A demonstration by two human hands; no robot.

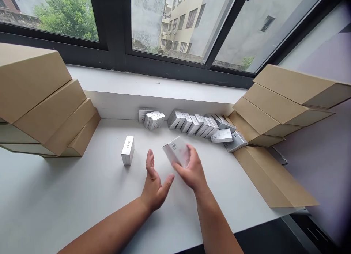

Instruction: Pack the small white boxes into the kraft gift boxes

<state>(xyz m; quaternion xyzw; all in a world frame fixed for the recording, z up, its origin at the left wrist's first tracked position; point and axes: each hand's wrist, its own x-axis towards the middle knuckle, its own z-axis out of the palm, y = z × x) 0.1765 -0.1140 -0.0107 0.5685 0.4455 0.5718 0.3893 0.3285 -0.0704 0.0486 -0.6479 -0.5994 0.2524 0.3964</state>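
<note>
My right hand (192,170) grips a small white carton (177,150) by its sides, tilted above the white table (104,203); its printed face is slightly blurred. Just left of it, my left hand (156,184) has its thumb and fingers apart and touches nothing. Another white carton (128,150) stands on the table beyond and left of my left hand, with dark lettering on its top. Farther back, a row of similar cartons (193,124) leans along the wall below the sill, and a smaller group (154,119) sits to its left.
Brown cardboard boxes are stacked at the left (52,107) and at the right (279,104). One long brown box (274,181) lies by the right table edge. A white window sill (153,82) and dark-framed windows run along the back.
</note>
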